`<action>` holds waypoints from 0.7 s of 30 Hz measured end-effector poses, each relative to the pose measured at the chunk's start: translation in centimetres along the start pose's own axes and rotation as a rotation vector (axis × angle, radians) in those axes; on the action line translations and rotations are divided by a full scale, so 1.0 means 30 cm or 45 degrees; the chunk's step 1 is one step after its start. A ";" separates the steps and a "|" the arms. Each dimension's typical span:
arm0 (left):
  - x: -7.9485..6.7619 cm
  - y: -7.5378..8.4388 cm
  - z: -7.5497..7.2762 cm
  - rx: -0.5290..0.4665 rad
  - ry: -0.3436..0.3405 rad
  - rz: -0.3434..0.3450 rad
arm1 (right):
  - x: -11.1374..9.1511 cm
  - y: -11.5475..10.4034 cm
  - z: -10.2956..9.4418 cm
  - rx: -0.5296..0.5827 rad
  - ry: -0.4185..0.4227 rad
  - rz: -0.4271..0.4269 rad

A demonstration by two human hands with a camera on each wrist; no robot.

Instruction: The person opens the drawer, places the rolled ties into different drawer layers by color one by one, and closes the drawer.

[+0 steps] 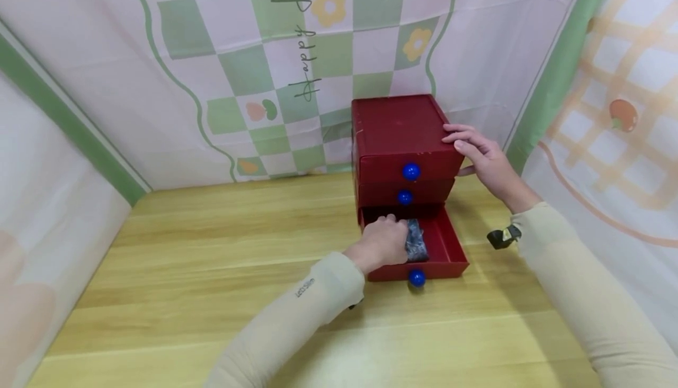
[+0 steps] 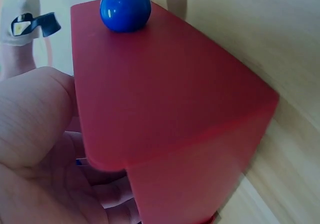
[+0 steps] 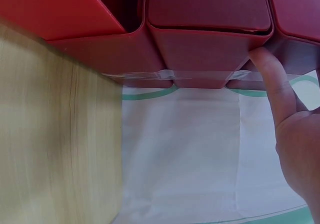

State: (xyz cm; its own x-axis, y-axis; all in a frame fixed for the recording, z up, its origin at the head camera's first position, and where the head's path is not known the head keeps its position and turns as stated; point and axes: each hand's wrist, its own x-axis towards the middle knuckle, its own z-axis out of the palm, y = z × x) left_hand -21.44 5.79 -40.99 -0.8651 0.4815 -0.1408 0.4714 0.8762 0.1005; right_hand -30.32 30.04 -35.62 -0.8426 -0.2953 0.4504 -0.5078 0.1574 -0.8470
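Note:
A red cabinet [image 1: 399, 123] of three stacked drawers with blue round knobs stands on the wooden table. Its bottom drawer [image 1: 450, 241] is pulled out. Inside that drawer lies a crinkled, dark blue-grey plastic packet [image 1: 416, 241]. My left hand [image 1: 382, 239] reaches into the drawer with bent fingers and grips the packet along its left side. In the left wrist view the drawer's wall [image 2: 170, 94] hides most of the packet and some fingers. My right hand [image 1: 487, 161] rests on the cabinet's upper right edge, fingers extended over the top and side.
The wooden table [image 1: 212, 270] spreads to the left and in front. A patterned curtain [image 1: 296, 70] hangs behind the cabinet and along both sides. Clear tape [image 3: 200, 75] runs across the cabinet's side in the right wrist view. A blue knob [image 1: 416, 278] sticks out of the drawer's front.

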 end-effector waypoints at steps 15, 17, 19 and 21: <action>-0.054 0.013 0.036 0.010 0.203 0.053 | 0.001 0.004 -0.005 0.014 0.003 0.007; -0.085 0.024 0.036 -0.026 0.294 0.122 | -0.001 0.006 -0.005 0.012 0.004 0.007; -0.121 0.040 0.032 -0.076 0.390 0.222 | -0.002 0.007 -0.006 0.008 0.005 0.006; -0.158 0.055 0.030 -0.134 0.469 0.335 | -0.002 0.006 -0.006 0.005 0.005 0.004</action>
State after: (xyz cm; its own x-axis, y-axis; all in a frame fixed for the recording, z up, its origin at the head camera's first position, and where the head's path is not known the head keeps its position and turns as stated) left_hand -16.42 4.96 -41.04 -0.7309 0.6308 0.2605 0.6793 0.7093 0.1882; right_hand -30.39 30.25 -35.76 -0.8448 -0.2908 0.4491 -0.5047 0.1545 -0.8494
